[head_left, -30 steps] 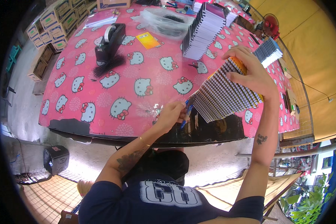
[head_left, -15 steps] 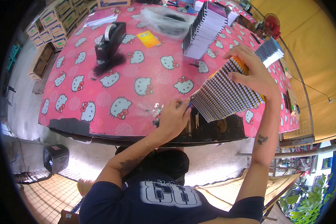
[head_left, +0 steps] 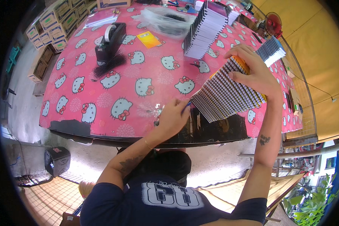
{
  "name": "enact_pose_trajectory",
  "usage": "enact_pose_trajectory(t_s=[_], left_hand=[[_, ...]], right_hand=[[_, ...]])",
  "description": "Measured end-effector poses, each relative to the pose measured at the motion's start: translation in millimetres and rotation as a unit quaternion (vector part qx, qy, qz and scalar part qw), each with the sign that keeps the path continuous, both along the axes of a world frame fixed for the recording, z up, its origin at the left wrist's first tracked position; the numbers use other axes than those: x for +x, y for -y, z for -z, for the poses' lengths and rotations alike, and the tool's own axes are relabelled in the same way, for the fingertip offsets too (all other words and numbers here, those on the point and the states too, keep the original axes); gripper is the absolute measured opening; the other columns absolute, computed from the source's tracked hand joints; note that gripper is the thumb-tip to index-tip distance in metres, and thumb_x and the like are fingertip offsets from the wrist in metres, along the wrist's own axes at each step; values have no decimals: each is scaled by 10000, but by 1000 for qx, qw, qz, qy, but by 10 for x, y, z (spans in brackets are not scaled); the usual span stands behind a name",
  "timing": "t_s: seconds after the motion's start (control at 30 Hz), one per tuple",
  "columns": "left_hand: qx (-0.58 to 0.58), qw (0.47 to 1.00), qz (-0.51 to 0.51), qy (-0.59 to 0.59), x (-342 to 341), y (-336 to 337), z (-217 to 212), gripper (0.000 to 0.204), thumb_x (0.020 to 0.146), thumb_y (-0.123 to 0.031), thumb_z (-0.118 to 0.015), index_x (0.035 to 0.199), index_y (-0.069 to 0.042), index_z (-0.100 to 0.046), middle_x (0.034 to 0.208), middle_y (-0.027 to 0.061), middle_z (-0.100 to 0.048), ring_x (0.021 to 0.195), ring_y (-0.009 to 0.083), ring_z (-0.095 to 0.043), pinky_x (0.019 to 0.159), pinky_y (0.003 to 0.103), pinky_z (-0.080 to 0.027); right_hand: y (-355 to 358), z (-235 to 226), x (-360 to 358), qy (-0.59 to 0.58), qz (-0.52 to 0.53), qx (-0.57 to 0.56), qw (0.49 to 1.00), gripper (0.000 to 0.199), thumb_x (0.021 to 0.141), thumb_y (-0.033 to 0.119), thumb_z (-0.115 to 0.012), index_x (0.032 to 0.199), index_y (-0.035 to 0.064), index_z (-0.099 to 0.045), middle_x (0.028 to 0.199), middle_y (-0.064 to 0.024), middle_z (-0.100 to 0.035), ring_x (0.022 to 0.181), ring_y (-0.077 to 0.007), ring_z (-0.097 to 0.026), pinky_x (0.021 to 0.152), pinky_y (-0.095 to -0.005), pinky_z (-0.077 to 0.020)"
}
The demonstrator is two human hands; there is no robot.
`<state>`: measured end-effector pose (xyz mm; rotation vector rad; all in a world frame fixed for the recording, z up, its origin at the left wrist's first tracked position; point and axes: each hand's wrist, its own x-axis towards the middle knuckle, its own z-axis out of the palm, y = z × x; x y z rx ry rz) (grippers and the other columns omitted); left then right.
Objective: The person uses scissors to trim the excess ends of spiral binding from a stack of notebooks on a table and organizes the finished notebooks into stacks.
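A tall stack of spiral-bound notebooks (head_left: 226,94) with orange-yellow covers leans on the table's near right part, its rows of wire coils facing me. My right hand (head_left: 257,73) is clasped over the top of it, thumb on the coil side and fingers over the far side. At the stack's lower left corner is my left hand (head_left: 172,117), its fingers closed on a slim blue tool (head_left: 186,106). Most of that tool is hidden by the fingers, so its exact kind is unclear.
Beyond stand a tall notebook stack (head_left: 204,34) with black coils and another stack (head_left: 269,52). A black tape dispenser (head_left: 112,41), dark strands (head_left: 110,67), an orange card (head_left: 148,39) and a clear plastic bag (head_left: 164,24) lie leftward. Cartons (head_left: 56,24) are piled at far left.
My left hand has shifted slightly left with the blue tool, drawing away from the stack's corner. My right hand and the notebooks have stayed nearly still.
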<state>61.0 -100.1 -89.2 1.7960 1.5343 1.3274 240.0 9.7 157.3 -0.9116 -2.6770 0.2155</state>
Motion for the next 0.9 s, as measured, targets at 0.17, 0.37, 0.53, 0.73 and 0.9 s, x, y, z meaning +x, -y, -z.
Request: enact_pose_trajectory(t_s=[0.17,0.37,0.53,0.73,0.9], left_hand=[[-39,997,18,61,-32,-9,58,299,947,-241,-528,1066,-5,-668,905,143,-632,856,295,-677,762,343,-513],[-340,798,100,488,-90,-92,71,312,974,-273,-497,867,-8,-622,906,62,-599,792,171,-683,672,293,-537],[-24,999,-26,0,-6,-46,97,305,968,-260,-494,886,0,-631,906,72,-607,756,173,-672,649,309,-529],[-209,946,66,241,-143,-114,158,297,968,-264,-494,968,8,-615,904,74,-616,746,194,-677,650,325,-541],[-356,813,89,453,-148,-138,79,295,972,-273,-484,952,-3,-600,884,73,-616,739,191,-676,640,324,-540]], right_hand=[[1,-2,-9,-2,-6,7,1000,430,723,267,-691,1087,56,-598,1070,-108,-570,1017,-318,-549,897,-394,-431],[16,-17,3,0,1,5,1000,430,718,253,-690,1091,57,-602,1040,-112,-564,1004,-322,-547,894,-396,-431],[25,-62,-12,22,7,-25,999,426,710,181,-698,1105,60,-596,1088,-94,-564,1104,-278,-515,1004,-374,-375],[50,-77,-28,21,7,-28,999,425,701,158,-688,1105,61,-598,1073,-86,-576,1095,-270,-523,997,-373,-381],[46,-72,-19,13,-1,-30,999,419,698,150,-677,1100,64,-597,1059,-80,-581,1092,-267,-524,994,-368,-382]])
